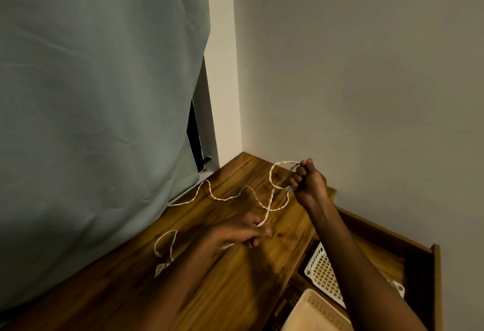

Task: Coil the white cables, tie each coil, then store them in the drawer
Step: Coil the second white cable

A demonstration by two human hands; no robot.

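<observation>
A thin white braided cable point(230, 198) trails across the brown wooden tabletop point(235, 278); the open wooden drawer point(419, 260) to its right holds a white perforated plastic basket point(322, 273).

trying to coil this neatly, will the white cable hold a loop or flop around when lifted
Probably floppy: the white cable sags in loose wavy bends between the right hand and left hand. Likely light, since pinched fingers carry it. Its kinks suggest loops may spring apart until tied.

Glossy grained wood tabletop point(235, 291), braided white cable point(227, 198), perforated plastic baskets point(323, 273), matt cloth curtain point(91, 95)
</observation>
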